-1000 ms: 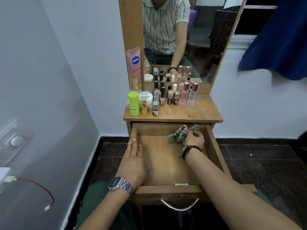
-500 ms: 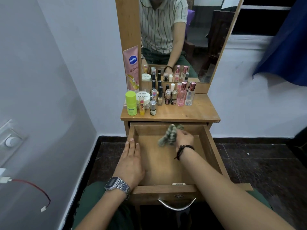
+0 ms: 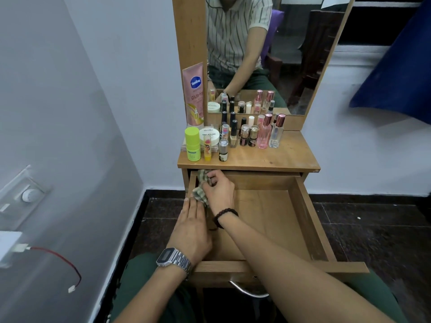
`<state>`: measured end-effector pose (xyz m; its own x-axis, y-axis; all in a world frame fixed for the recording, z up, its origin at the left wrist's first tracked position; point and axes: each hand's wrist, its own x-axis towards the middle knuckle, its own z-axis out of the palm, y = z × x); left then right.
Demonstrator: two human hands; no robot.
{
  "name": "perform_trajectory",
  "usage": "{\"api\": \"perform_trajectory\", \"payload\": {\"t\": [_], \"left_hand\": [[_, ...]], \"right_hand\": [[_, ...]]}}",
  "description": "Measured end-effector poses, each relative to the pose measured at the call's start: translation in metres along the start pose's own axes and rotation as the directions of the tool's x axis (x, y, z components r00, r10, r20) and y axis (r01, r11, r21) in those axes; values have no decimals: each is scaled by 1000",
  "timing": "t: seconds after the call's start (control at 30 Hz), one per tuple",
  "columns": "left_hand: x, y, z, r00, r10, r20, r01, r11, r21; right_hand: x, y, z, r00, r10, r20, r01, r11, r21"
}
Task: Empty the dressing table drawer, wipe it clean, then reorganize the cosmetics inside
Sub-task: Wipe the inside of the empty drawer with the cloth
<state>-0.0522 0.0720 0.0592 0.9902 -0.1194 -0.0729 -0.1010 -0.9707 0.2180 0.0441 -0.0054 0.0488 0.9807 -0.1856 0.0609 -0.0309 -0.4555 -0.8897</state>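
Observation:
The wooden drawer (image 3: 305,215) of the dressing table is pulled out and holds no cosmetics. My right hand (image 3: 219,190) grips a crumpled green checked cloth (image 3: 200,194) and presses it into the drawer's far left corner. My left hand (image 3: 192,227), with a metal watch on its wrist, lies flat on the drawer's left wall, fingers touching the cloth. The cosmetics stand on the tabletop (image 3: 268,157): a lime green bottle (image 3: 192,143), a white nail polish jar (image 3: 209,134), a pink perfume bottle (image 3: 265,131) and several small bottles.
A pink lotion tube (image 3: 194,94) leans on the mirror frame. The mirror (image 3: 268,54) reflects a person in a striped shirt. A grey wall with a switch plate (image 3: 25,194) and a red wire (image 3: 58,259) stands close on the left. Dark floor tiles (image 3: 373,229) lie to the right.
My right hand has swept the cloth from the drawer's back right across to its back left corner. My left hand has stayed on the left wall.

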Motion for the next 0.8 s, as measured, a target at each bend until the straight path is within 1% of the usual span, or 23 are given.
{"api": "perform_trajectory", "payload": {"t": [0.07, 0.17, 0.2, 0.27, 0.33, 0.4, 0.5, 0.63, 0.8], "left_hand": [[0, 0, -1, 1000, -2, 3, 2, 1000, 9], [-1, 1, -1, 1000, -1, 6, 1, 1000, 27], [0, 1, -1, 1000, -3, 6, 3, 1000, 25], [0, 0, -1, 1000, -10, 4, 10, 1000, 10], [0, 0, -1, 1000, -6, -2, 6, 1000, -5], [0, 1, -1, 1000, -4, -7, 4, 1000, -14], [-1, 0, -1, 1000, 1, -8, -2, 1000, -18], [-1, 0, -2, 1000, 6, -1, -6, 999, -31], [-2, 0, -3, 1000, 2, 9, -2, 999, -51]], "right_hand": [[-1, 11, -2, 992, -108, 67, 117, 981, -157], [1, 14, -2, 963, -190, 190, 244, 915, -320], [2, 13, -2, 948, -209, 239, 288, 882, -372], [2, 11, -2, 930, -198, 309, 326, 830, -452], [2, 10, -4, 918, -144, 369, 336, 777, -532], [3, 10, -6, 914, -92, 395, 328, 742, -584], [5, 12, -11, 930, -5, 366, 258, 718, -647], [7, 31, -42, 923, 90, 374, 238, 629, -740], [16, 66, -99, 943, 144, 302, 152, 620, -770]]}}
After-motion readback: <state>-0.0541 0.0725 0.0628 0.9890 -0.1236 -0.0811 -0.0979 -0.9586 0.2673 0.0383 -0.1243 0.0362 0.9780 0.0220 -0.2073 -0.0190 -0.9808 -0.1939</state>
